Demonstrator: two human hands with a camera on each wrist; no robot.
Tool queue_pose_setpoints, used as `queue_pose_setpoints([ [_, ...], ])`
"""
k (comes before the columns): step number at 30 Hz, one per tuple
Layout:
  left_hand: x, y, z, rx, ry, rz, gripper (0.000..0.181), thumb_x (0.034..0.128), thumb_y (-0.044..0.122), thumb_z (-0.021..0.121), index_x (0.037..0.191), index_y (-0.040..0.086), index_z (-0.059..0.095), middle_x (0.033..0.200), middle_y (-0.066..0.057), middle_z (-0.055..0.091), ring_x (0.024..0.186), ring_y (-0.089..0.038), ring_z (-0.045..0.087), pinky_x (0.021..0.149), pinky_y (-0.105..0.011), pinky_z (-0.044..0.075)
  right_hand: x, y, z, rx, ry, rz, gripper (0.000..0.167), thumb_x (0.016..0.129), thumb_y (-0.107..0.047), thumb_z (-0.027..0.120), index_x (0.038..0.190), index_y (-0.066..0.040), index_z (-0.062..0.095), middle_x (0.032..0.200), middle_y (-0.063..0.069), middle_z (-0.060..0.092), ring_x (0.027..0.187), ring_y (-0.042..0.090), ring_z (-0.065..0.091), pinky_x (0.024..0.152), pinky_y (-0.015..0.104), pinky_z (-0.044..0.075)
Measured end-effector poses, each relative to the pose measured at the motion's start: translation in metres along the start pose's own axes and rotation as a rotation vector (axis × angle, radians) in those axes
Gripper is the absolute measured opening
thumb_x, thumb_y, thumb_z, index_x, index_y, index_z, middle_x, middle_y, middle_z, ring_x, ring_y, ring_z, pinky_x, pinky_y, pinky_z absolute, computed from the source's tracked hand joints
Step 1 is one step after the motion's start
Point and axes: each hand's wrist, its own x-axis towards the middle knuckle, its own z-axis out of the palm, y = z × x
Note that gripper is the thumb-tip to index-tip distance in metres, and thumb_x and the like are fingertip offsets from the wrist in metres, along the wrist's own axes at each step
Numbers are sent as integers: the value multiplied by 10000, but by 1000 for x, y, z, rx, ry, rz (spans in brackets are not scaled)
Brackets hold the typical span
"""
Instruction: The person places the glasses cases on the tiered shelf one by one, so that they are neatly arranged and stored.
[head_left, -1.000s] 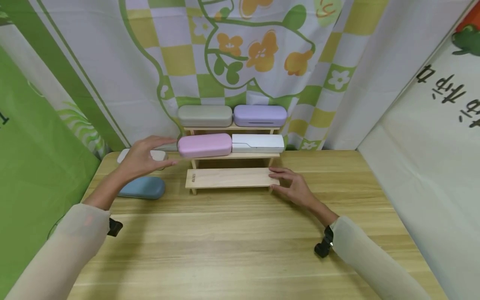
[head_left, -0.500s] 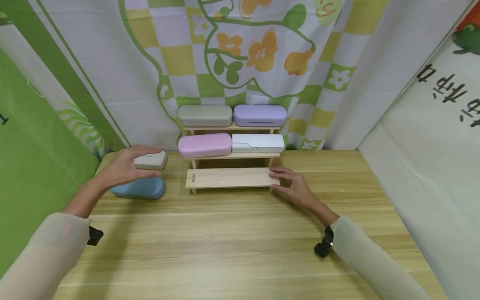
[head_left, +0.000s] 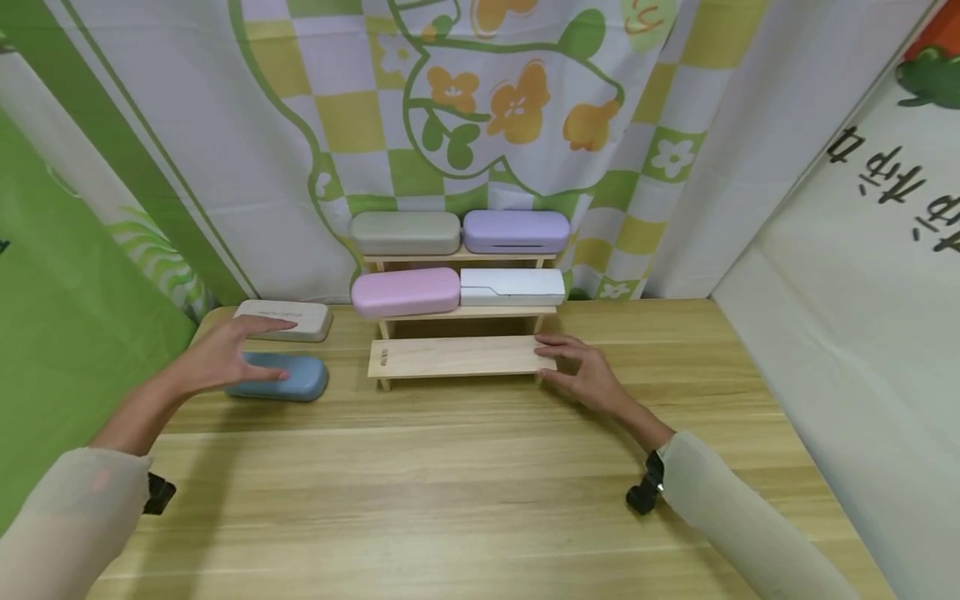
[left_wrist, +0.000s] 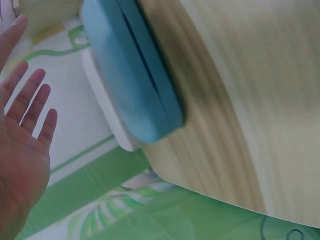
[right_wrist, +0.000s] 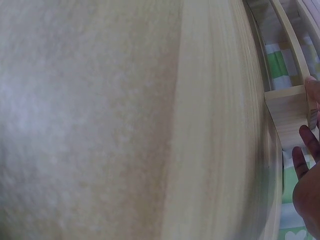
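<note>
My left hand [head_left: 213,354] is over a blue glasses case [head_left: 300,379], fingers extended and thumb spread apart, holding nothing. Behind the blue case lies a white glasses case [head_left: 311,321], partly covered by the fingers. In the left wrist view, the hand [left_wrist: 25,145] appears beside the blue case [left_wrist: 130,70]. With fingers and thumb across its right end, my right hand [head_left: 588,375] grips the lowest board of a three-step wooden stand [head_left: 457,357]. In the right wrist view, the thumb meets the stand's [right_wrist: 287,112] edge.
On the middle step sit a pink glasses case [head_left: 405,292] and a white-and-grey case [head_left: 513,287]. A grey-green case [head_left: 405,233] and a purple case [head_left: 517,232] occupy the top step. A patterned curtain [head_left: 360,125] hangs behind the wooden table [head_left: 420,500].
My left hand has moved left and toward me, from beside the pink case to over the blue case. The right hand stays at the stand's end.
</note>
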Motion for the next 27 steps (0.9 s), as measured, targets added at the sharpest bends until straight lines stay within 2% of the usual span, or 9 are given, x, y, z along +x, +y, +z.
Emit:
queue_pose_setpoints([
  [2, -4, -6, 1, 5, -1, 3, 755, 680, 231, 1003, 1336, 9, 703, 1310, -192, 725, 1208, -424, 651, 1003, -59, 333, 0, 0, 0, 9, 0, 1, 370, 878, 37, 830, 1239, 10, 756, 1437, 181, 653, 1361, 398, 571, 1187, 177, 337],
  [5, -10, -13, 1, 12, -6, -5, 763, 671, 232, 1008, 1334, 6, 704, 1292, -181, 736, 1185, -416, 659, 984, -46, 333, 0, -1, -1, 4, -4, 13, 375, 879, 33, 831, 1245, 2, 756, 1443, 171, 651, 1367, 385, 571, 1187, 176, 336],
  [7, -13, -16, 1, 12, -18, -23, 766, 678, 234, 1007, 1343, 11, 700, 1301, -180, 732, 1191, -410, 657, 980, -107, 388, 0, -1, -1, -1, -6, 23, 377, 881, 27, 832, 1248, -5, 757, 1449, 162, 649, 1373, 374, 569, 1189, 178, 335],
  [10, -19, -20, 1, 2, -41, -61, 769, 699, 241, 997, 1366, 18, 685, 1334, -207, 709, 1216, -428, 642, 990, -326, 485, 0, -1, -1, -9, -8, 28, 380, 882, 23, 833, 1252, -6, 756, 1454, 157, 647, 1380, 371, 565, 1193, 180, 330],
  [13, -24, -24, 1, -18, -72, -98, 798, 719, 256, 987, 1403, 14, 655, 1384, -237, 670, 1266, -460, 602, 986, -535, 481, -1, -1, 0, -12, -8, 17, 385, 880, 34, 830, 1256, 8, 751, 1454, 163, 646, 1385, 385, 557, 1196, 179, 324],
  [18, -32, -32, 3, -16, -82, -116, 848, 707, 273, 992, 1424, 1, 629, 1418, -245, 643, 1311, -481, 564, 1021, -558, 452, -1, -1, 0, -12, -4, 0, 392, 873, 54, 826, 1256, 22, 747, 1448, 175, 647, 1384, 401, 554, 1199, 181, 320],
  [21, -36, -36, 4, -10, -78, -119, 855, 695, 272, 995, 1414, -14, 630, 1416, -263, 639, 1301, -510, 563, 1010, -616, 457, -1, 0, 0, -8, -3, 6, 389, 873, 55, 827, 1252, 20, 749, 1448, 172, 648, 1382, 395, 557, 1199, 181, 320],
  [24, -40, -39, 4, -20, -85, -145, 857, 695, 270, 991, 1409, -34, 626, 1414, -301, 623, 1288, -547, 554, 984, -690, 452, 0, 0, 0, -6, -3, 9, 382, 874, 54, 826, 1248, 21, 750, 1445, 172, 649, 1376, 395, 563, 1193, 179, 327],
  [27, -43, -41, 5, -20, -97, -179, 856, 699, 280, 987, 1407, -37, 626, 1412, -329, 610, 1273, -561, 555, 967, -700, 458, 0, -1, 0, -9, -2, 7, 379, 875, 50, 827, 1245, 18, 752, 1442, 173, 652, 1370, 396, 568, 1187, 176, 333],
])
